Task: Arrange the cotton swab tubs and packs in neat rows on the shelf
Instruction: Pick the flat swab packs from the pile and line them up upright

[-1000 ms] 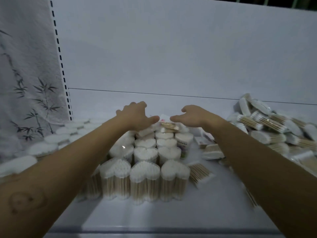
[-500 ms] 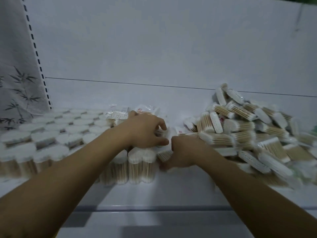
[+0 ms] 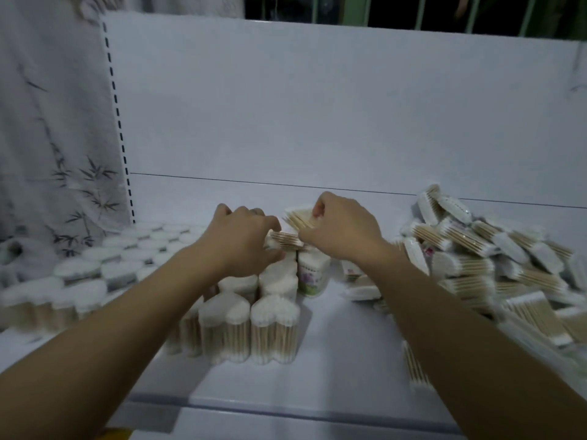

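Observation:
Heart-shaped tubs of cotton swabs (image 3: 251, 325) stand upright in rows at the middle of the white shelf (image 3: 343, 360). My right hand (image 3: 343, 230) pinches a flat pack of swabs (image 3: 300, 217) just above the back of those rows. My left hand (image 3: 244, 239) is curled over a second pack (image 3: 284, 241) lying on top of the tubs, its fingers touching the pack's left end. A labelled round tub (image 3: 313, 274) stands below my right hand.
A loose heap of swab packs (image 3: 482, 258) fills the right side of the shelf. Rows of round white tubs (image 3: 95, 268) cover the left part. One flat pack (image 3: 416, 366) lies near the front edge beside my right forearm. A bamboo-print cloth (image 3: 57, 138) hangs at the left.
My right hand has risen from shelf level to the back of the rows with a pack pinched in it. My left hand stays over the tubs. The view has shifted left.

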The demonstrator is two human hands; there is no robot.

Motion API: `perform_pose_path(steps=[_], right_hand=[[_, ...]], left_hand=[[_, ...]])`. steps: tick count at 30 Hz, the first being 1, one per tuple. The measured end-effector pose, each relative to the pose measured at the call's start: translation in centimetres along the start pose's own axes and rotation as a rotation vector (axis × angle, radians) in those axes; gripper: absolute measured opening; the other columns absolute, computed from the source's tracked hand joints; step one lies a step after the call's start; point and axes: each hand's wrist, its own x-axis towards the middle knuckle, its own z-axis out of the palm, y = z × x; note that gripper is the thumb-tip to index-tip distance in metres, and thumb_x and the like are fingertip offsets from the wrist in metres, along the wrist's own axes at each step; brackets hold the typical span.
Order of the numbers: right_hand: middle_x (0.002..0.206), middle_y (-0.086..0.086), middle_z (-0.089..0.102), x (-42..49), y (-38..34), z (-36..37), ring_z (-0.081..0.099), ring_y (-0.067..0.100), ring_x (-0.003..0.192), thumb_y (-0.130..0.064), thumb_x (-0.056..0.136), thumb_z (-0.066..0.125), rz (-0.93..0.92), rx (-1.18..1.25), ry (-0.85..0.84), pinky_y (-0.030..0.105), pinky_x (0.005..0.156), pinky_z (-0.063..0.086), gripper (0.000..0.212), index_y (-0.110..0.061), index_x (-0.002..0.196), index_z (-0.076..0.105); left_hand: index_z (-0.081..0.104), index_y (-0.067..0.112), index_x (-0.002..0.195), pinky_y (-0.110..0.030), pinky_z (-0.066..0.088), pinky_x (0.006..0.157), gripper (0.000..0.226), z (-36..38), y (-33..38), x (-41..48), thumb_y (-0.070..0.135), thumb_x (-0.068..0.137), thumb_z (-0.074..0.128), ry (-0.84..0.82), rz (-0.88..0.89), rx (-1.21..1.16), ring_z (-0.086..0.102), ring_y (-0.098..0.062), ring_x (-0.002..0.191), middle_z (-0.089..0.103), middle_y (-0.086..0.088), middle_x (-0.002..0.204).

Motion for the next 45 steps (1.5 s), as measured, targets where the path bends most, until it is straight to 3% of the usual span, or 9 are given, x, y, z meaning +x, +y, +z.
perform_pose_path(steps=[5,9,14,22,29,35,42,45], right_hand=[[0.108,-0.001,0.061,5.6,-3.0,1.7,0.057,0.020,0.094,-0.038,0.081,0.068,-0.070,0.006,0.017,0.032,0.077,0.048,0.032,-0.018,0.105,0.059],[0.109,-0.001,0.066,7.1,-3.5,3.7,0.061,0.020,0.099,-0.051,0.087,0.061,-0.079,-0.085,-0.150,0.034,0.084,0.052,0.038,-0.018,0.103,0.069],[0.141,-0.004,0.051,5.9,-1.8,1.1,0.047,0.018,0.128,-0.035,0.092,0.058,-0.116,-0.044,-0.091,0.033,0.101,0.039,0.040,-0.027,0.131,0.057],[0.140,-0.004,0.052,2.4,3.2,-5.3,0.049,0.015,0.125,-0.028,0.089,0.063,0.001,-0.186,-0.084,0.025,0.093,0.037,0.039,-0.029,0.128,0.060],[0.123,-0.007,0.058,-1.9,7.2,-6.9,0.046,0.009,0.100,-0.034,0.088,0.064,0.120,-0.339,-0.152,0.027,0.083,0.037,0.042,-0.033,0.130,0.055],[0.130,-0.004,0.055,-3.1,10.7,-8.8,0.048,0.019,0.120,-0.033,0.086,0.068,0.146,-0.402,-0.156,0.036,0.097,0.041,0.045,-0.033,0.129,0.056],[0.134,-0.003,0.053,-2.8,15.3,-10.0,0.048,0.021,0.122,-0.029,0.084,0.072,0.113,-0.388,-0.090,0.037,0.100,0.040,0.052,-0.031,0.132,0.054],[0.137,0.000,0.051,-2.6,17.5,-11.0,0.049,0.023,0.122,-0.026,0.083,0.070,0.099,-0.350,-0.014,0.038,0.100,0.040,0.063,-0.030,0.140,0.044]], left_hand=[[0.044,0.028,0.138,-0.042,0.031,0.103,0.054,-0.2,-2.6,0.7,0.058,0.093,0.046,-0.043,-0.105,-0.020,0.046,-0.022,0.127,0.048,0.000,0.141],[0.041,0.024,0.139,-0.042,0.031,0.101,0.054,0.3,-3.7,1.0,0.053,0.094,0.048,-0.074,-0.118,-0.070,0.046,-0.024,0.125,0.050,-0.003,0.137],[0.040,0.026,0.139,-0.042,0.030,0.104,0.055,0.5,-4.4,1.3,0.055,0.093,0.048,-0.043,-0.026,-0.088,0.040,-0.023,0.129,0.046,-0.001,0.141],[0.040,0.030,0.139,-0.041,0.028,0.106,0.054,-0.8,1.1,5.2,0.057,0.093,0.047,-0.054,0.209,-0.174,0.040,-0.020,0.129,0.049,0.003,0.140],[0.043,0.033,0.137,-0.042,0.027,0.106,0.053,-0.4,7.7,7.0,0.061,0.091,0.048,-0.140,0.372,-0.172,0.043,-0.018,0.129,0.050,0.007,0.139],[0.044,0.032,0.136,-0.039,0.036,0.103,0.056,-0.5,11.4,7.4,0.061,0.090,0.051,-0.165,0.374,-0.240,0.048,-0.018,0.123,0.051,0.007,0.138],[0.042,0.029,0.139,-0.040,0.036,0.102,0.058,-0.8,16.0,8.1,0.060,0.090,0.051,-0.153,0.314,-0.253,0.046,-0.019,0.126,0.049,0.004,0.140],[0.042,0.028,0.139,-0.042,0.038,0.103,0.058,-1.1,17.7,8.7,0.059,0.091,0.051,-0.104,0.255,-0.295,0.048,-0.019,0.124,0.051,0.003,0.137]])
